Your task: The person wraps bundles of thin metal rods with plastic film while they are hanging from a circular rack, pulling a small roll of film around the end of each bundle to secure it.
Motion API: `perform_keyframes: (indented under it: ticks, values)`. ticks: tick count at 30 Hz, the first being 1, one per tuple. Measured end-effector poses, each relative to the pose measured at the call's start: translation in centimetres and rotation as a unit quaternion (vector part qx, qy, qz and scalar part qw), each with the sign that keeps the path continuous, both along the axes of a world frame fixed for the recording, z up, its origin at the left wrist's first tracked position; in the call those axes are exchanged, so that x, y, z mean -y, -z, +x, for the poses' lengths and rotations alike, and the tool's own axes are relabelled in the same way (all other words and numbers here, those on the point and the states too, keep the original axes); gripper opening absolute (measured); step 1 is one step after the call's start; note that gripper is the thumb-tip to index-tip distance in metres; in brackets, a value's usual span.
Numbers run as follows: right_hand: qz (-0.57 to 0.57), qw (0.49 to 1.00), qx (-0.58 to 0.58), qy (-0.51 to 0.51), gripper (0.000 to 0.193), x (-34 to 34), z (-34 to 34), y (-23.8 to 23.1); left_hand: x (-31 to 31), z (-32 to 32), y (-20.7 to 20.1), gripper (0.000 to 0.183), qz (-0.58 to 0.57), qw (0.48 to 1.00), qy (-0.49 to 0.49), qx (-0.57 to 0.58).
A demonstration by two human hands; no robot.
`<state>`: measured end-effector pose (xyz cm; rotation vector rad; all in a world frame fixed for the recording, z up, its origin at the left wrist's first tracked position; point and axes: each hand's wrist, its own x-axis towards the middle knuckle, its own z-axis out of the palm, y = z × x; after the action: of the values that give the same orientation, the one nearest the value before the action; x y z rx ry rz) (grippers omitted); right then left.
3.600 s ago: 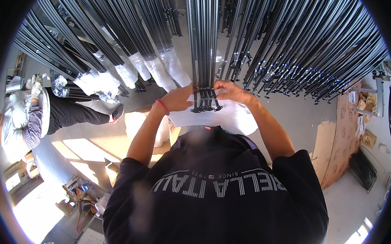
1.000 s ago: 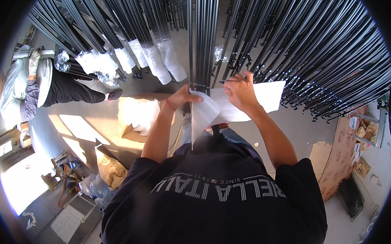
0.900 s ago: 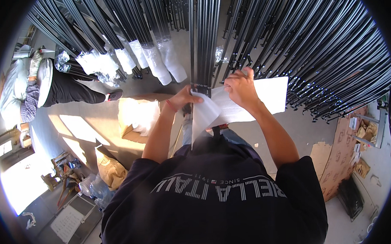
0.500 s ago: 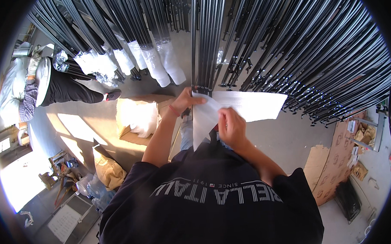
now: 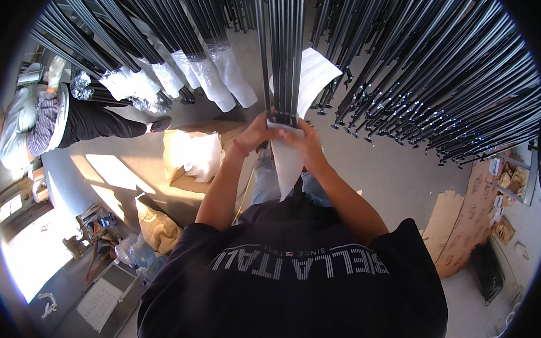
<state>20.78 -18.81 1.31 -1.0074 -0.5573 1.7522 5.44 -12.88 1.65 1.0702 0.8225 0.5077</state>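
A bundle of long black metal rods hangs in front of me, its lower ends at my hands. A thin white foam sheet is partly around those ends; one flap sticks up behind the rods to the right, and a pointed corner hangs down toward my body. My left hand grips the sheet and the bundle from the left, thumb across the front. From the right, my right hand pinches the sheet against the rod ends. Some of the fingers on both hands are hidden behind the bundle.
Many black rods hang at the right. At the left, more bundles have white-wrapped ends. A co-worker in dark trousers is at far left. An open cardboard box holds white material; a brown sack lies nearby.
The sheet's right flap has swung up and back behind the rods. My right hand has moved up against the bundle, close to my left hand, which still grips there.
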Motion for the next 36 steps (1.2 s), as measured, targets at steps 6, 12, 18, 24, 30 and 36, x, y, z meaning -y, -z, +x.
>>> perform_keyframes:
  ticks: [6, 12, 18, 24, 30, 36]
  values:
    - [0.035, 0.992, -0.035, -0.112, 0.046, -1.3, 1.8, 0.3, 1.1, 0.2, 0.3, 0.063, 0.132, 0.978, -0.037, -0.158]
    - [0.078, 0.987, -0.017, -0.139, 0.053, -2.1, 2.1, 1.0, -0.1, 0.6, -4.3, 0.085, 0.467, 0.764, -0.022, -0.446]
    - [0.016, 0.983, -0.020, -0.181, 0.047, -2.0, 2.2, 1.1, -3.4, -3.1, -7.4, 0.072, 0.501, 0.659, 0.214, -0.519]
    - [0.020, 0.981, 0.030, -0.189, 0.041, -2.0, 2.3, 1.2, -3.4, -2.6, -8.4, 0.044, 0.392, 0.735, 0.223, -0.506]
    - [0.046, 0.985, 0.056, -0.157, 0.041, -1.7, 1.4, 0.9, -3.4, -3.6, -9.3, 0.034, 0.230, 0.861, 0.234, -0.389]
    - [0.113, 0.985, 0.011, -0.130, 0.039, -1.0, 1.1, 2.2, 3.2, -0.3, -5.0, 0.027, -0.046, 0.992, -0.107, -0.055]
